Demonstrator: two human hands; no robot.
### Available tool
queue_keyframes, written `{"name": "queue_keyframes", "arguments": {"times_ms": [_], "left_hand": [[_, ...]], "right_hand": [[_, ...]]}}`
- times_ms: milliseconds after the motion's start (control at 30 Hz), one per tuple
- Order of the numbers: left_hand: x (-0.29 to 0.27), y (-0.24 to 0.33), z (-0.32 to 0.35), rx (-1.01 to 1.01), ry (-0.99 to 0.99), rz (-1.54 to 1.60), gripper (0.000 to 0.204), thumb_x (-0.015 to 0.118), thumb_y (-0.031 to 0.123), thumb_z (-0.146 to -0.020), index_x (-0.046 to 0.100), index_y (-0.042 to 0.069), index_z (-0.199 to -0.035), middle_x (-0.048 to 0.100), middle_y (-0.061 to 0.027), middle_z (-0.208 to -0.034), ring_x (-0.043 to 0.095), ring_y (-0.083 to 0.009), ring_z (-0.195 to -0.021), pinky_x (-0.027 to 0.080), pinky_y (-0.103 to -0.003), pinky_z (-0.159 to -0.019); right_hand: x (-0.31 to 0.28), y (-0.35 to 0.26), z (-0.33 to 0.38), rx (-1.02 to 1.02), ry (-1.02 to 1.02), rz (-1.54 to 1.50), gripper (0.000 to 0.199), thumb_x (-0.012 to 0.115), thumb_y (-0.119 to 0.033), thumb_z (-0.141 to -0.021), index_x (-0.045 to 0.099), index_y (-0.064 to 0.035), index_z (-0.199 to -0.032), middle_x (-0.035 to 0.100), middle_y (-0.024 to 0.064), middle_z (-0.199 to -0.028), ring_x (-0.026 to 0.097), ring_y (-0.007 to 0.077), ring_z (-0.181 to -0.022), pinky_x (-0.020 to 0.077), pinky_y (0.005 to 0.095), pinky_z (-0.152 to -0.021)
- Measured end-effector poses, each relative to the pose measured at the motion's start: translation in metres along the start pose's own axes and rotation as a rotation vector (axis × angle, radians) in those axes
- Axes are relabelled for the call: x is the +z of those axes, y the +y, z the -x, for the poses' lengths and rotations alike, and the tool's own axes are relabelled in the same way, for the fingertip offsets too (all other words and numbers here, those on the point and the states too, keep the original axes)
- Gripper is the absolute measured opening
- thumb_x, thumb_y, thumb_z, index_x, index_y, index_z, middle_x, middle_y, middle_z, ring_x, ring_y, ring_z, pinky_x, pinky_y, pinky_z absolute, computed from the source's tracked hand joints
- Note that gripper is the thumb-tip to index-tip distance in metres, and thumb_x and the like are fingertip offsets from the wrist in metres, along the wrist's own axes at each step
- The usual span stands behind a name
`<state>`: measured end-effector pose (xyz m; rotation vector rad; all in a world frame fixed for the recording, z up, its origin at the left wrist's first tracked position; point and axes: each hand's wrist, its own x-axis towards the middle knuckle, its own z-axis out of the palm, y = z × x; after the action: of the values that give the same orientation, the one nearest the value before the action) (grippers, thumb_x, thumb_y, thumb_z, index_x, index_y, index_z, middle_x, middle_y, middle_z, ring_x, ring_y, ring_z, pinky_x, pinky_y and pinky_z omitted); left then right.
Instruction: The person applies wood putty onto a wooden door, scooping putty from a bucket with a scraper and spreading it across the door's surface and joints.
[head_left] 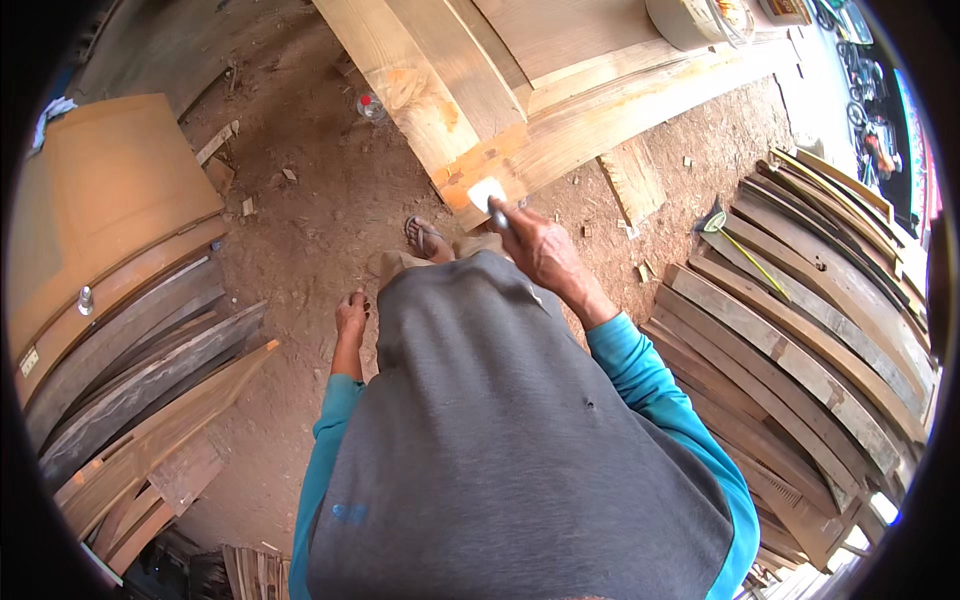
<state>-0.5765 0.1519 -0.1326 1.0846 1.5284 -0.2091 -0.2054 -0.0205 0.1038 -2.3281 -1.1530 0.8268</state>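
Observation:
My right hand [545, 250] is closed around a putty knife [487, 193] with a pale, bright blade. The blade lies at the near corner of a large wooden panel [600, 125] framed with thick planks. Orange-brown smears mark the wood around that corner and farther along the left plank. Low at my left side hangs my left hand [351, 315], its fingers loosely bent and apart, with nothing seen in it. On the panel's far part stands a white bucket [690, 22], smeared at the rim.
Stacked boards [800, 350] line the right, with a green-and-yellow tool [745, 255] on them. At left, a tan panel [120, 190] lies over more planks [150, 390]; a small bottle [86, 300] sits there. A red-capped bottle [370, 106] rests on the dirt floor [300, 220].

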Motion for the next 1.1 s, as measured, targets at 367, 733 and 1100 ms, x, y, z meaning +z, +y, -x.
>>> {"name": "queue_keyframes", "arguments": {"times_ms": [367, 733, 1100], "left_hand": [[-0.009, 0.019, 0.005, -0.039, 0.005, -0.103, 0.05, 0.06, 0.039, -0.102, 0.064, -0.002, -0.131, 0.073, -0.0133, -0.114, 0.071, -0.024, -0.105, 0.056, -0.038, -0.086], [-0.003, 0.035, -0.029, 0.175, 0.017, -0.155, 0.055, 0.059, 0.044, -0.101, 0.063, -0.001, -0.133, 0.074, -0.0158, -0.117, 0.071, -0.0257, -0.108, 0.054, -0.037, -0.094], [0.02, 0.065, 0.009, 0.062, -0.022, -0.258, 0.055, 0.056, 0.043, -0.103, 0.062, -0.002, -0.135, 0.072, -0.0166, -0.119, 0.071, -0.0262, -0.108, 0.054, -0.038, -0.092]], "right_hand": [[0.021, 0.11, -0.001, 0.181, 0.409, -0.047, 0.058, 0.056, -0.005, -0.101, 0.04, -0.0054, -0.157, 0.063, 0.027, -0.109, 0.064, 0.0412, -0.096, 0.0518, 0.049, -0.083], [0.022, 0.134, 0.077, 0.173, 0.547, -0.144, 0.034, 0.06, -0.009, -0.1, 0.062, -0.0007, -0.133, 0.069, 0.0258, -0.105, 0.068, 0.0424, -0.094, 0.054, 0.0472, -0.084], [-0.018, 0.127, 0.03, 0.39, 0.488, -0.313, 0.02, 0.06, -0.017, -0.1, 0.068, 0.0013, -0.101, 0.069, 0.0205, -0.083, 0.07, 0.0368, -0.08, 0.0539, 0.0444, -0.074]]}}
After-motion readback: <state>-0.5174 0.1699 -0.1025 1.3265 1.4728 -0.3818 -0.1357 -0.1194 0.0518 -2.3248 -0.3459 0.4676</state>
